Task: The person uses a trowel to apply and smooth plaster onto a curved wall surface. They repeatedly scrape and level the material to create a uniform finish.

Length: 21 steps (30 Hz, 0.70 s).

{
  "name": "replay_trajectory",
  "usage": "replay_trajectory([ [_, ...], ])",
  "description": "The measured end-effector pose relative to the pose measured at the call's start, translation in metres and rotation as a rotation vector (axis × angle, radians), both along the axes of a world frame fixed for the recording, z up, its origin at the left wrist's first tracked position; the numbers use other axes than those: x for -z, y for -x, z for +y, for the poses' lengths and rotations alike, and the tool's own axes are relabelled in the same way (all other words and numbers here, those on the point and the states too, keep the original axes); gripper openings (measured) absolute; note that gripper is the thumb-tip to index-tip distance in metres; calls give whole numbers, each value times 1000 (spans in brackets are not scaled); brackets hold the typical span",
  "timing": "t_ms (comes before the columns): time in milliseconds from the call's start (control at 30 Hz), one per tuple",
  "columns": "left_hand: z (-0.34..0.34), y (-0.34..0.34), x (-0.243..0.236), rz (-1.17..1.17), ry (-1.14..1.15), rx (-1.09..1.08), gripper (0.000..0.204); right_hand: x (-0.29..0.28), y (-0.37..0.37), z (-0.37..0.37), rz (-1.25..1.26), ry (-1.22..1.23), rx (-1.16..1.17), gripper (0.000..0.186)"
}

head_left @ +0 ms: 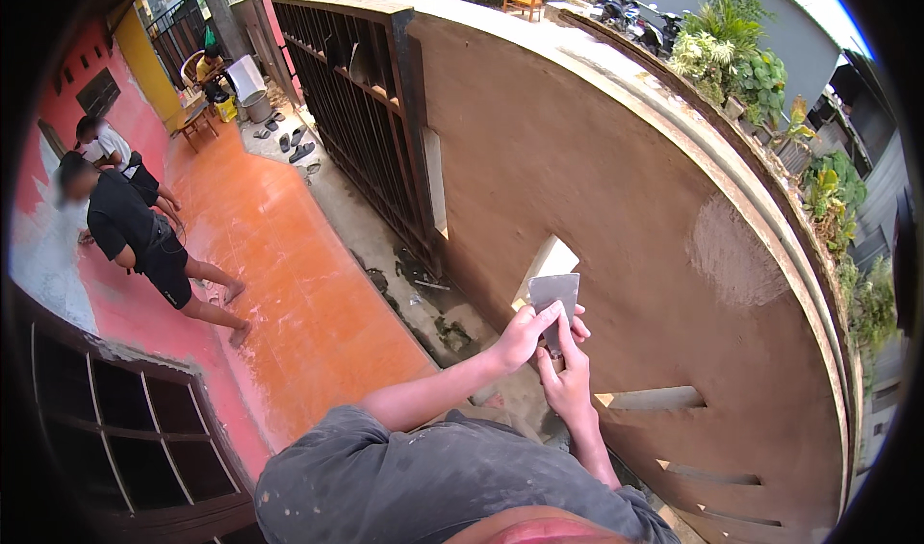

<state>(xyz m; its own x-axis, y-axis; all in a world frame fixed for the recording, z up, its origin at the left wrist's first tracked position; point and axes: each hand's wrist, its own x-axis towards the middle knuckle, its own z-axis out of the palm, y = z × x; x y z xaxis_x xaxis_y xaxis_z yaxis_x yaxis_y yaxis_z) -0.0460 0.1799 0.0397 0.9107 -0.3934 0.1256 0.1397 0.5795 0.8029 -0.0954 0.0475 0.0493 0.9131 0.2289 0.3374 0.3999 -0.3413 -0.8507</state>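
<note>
Both of my hands are raised in front of my chest, close to a brown plastered wall. Between them stands a putty knife, its wide grey metal blade pointing up. My right hand is closed low on it, around the handle, with fingers reaching up along the blade. Coming from the left, my left hand presses its thumb on the lower blade, its other fingers curled behind. Most of the handle is hidden by the fingers. Just behind the blade is a slanted, pale-edged opening in the wall.
Along the wall runs a dark barred gate. To the left lies an orange tiled floor. Two people stand at a pink wall; another person sits farther back. Sandals and a bucket lie near the gate. A dark-framed window is at lower left.
</note>
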Motion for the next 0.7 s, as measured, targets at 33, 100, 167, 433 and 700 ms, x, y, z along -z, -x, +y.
replay_trajectory([
  [33, 4, 1, 5, -16, -17, 0, 45, 5, 2, 1, 43, 32, -23, 75],
  [100, 8, 4, 14, 20, -52, 18, 44, 6, 13, 9, 139, -87, 40, 80],
  [167, 3, 7, 22, 103, -53, -15, 42, 7, 18, 9, 203, -239, 68, 82],
  [433, -34, -4, 4, -233, -179, -215, 36, 13, 12, -46, 549, -885, -132, 47],
  [700, -157, -20, -19, 164, 205, -5, 43, 7, -10, -170, 780, -1296, -583, 36],
])
